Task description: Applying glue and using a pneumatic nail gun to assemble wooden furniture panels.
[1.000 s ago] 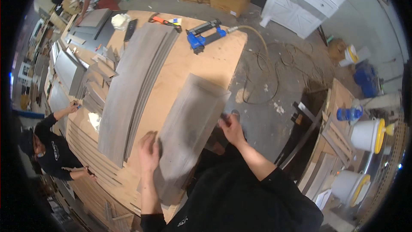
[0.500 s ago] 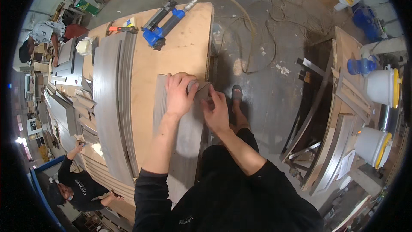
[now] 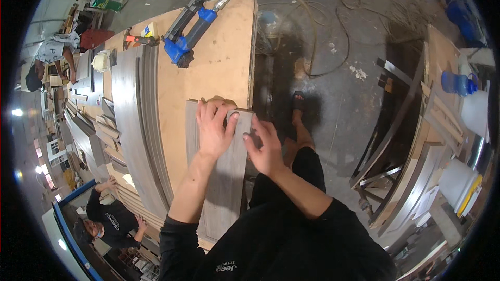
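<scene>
Head view: bare bench (image 3: 224,67) stretches beyond the panel (image 3: 224,182), narrowing to a strip toward the stack (image 3: 127,109). The panel lies along the bench's right edge, with little room there. Nailer (image 3: 200,28) rests near the far edge, clear of it. Left hand (image 3: 213,127) and right hand (image 3: 265,148), apart a second ago, now work together at the panel's far end: left curled over it, gripping; right bent at the right corner, grip unclear.
</scene>
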Motion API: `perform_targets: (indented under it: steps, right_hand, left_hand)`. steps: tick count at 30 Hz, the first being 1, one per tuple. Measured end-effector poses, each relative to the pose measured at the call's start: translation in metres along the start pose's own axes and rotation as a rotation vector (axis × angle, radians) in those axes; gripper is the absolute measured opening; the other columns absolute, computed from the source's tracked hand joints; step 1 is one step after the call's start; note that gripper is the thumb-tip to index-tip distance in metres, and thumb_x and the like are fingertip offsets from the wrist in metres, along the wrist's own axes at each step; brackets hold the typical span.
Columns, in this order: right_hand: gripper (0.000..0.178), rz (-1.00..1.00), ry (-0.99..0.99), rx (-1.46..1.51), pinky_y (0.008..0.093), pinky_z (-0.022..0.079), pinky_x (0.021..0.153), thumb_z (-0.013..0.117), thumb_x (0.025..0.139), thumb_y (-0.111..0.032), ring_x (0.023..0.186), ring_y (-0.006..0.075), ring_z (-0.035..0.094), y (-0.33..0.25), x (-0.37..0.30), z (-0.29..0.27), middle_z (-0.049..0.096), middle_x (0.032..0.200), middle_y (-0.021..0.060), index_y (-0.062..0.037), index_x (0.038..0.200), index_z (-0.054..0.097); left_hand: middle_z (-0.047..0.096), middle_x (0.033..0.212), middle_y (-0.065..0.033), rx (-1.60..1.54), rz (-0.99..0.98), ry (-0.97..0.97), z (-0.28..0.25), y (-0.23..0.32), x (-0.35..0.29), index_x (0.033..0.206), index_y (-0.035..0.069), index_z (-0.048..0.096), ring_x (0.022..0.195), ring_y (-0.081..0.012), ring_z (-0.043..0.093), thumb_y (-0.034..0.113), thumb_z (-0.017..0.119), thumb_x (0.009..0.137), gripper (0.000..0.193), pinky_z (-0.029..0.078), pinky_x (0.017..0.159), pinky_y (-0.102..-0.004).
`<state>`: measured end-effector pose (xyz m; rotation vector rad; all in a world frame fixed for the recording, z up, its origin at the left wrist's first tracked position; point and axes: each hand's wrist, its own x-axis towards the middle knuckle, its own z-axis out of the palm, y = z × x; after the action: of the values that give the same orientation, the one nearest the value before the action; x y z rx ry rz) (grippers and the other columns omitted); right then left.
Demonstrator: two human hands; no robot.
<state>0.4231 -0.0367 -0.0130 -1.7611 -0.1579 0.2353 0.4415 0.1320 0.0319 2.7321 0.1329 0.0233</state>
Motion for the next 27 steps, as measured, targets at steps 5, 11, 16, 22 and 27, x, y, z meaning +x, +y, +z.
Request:
perform_targets:
  steps: [5, 11, 16, 22, 27]
  right_hand:
    - [0.037, -0.003, 0.038, 0.004, 0.0420, 0.052, 0.089, 0.069, 0.092, -0.011, 0.101, 0.0317, 0.064, -0.003, 0.106, -0.053, 0.066, 0.110, 0.0158, -0.0062, 0.129, 0.066]
    - [0.042, -0.737, -0.210, -0.257, 0.0443, 0.051, 0.096, 0.069, 0.082, -0.008, 0.110, 0.0326, 0.062, -0.059, 0.277, 0.006, 0.067, 0.118, 0.0085, -0.0172, 0.124, 0.070]
    - [0.052, -1.046, -0.591, -0.490, 0.0429, 0.053, 0.090, 0.067, 0.077, 0.001, 0.104, 0.0318, 0.063, -0.055, 0.338, 0.070, 0.065, 0.114, 0.0054, -0.0210, 0.124, 0.071]
    - [0.071, -1.005, -0.884, -0.580, 0.0435, 0.054, 0.086, 0.068, 0.074, 0.002, 0.103, 0.0311, 0.064, -0.065, 0.348, 0.105, 0.061, 0.120, 0.0050, -0.0299, 0.137, 0.063]
    - [0.084, -0.717, -0.695, -0.340, 0.0439, 0.056, 0.090, 0.072, 0.069, -0.007, 0.108, 0.0342, 0.064, -0.097, 0.292, 0.032, 0.055, 0.127, 0.0110, -0.0265, 0.148, 0.052]
  left_hand:
    - [0.050, 0.128, -0.0133, -0.072, -0.020, 0.003, 0.002, 0.025, 0.001, 0.125, 0.009, 0.057, 0.132, -0.0383, 0.047, 0.033, 0.086, 0.072, 0.064, 0.024, 0.116, -0.0693]
    - [0.050, 0.121, -0.0125, -0.009, -0.068, 0.123, 0.022, 0.025, -0.002, 0.118, 0.010, 0.058, 0.125, -0.0379, 0.050, 0.027, 0.083, 0.067, 0.059, 0.022, 0.115, -0.0697]
    - [0.051, 0.117, -0.0118, -0.035, -0.071, 0.144, 0.027, 0.025, 0.003, 0.114, 0.010, 0.060, 0.120, -0.0371, 0.053, 0.027, 0.082, 0.067, 0.054, 0.020, 0.116, -0.0696]
    - [0.053, 0.117, -0.0100, -0.007, -0.094, 0.164, 0.024, 0.027, 0.000, 0.115, 0.012, 0.062, 0.121, -0.0358, 0.053, 0.029, 0.083, 0.066, 0.056, 0.021, 0.117, -0.0684]
    - [0.054, 0.116, -0.0096, -0.033, -0.077, 0.170, 0.029, 0.029, 0.003, 0.116, 0.012, 0.062, 0.122, -0.0351, 0.053, 0.029, 0.083, 0.065, 0.058, 0.023, 0.117, -0.0680]
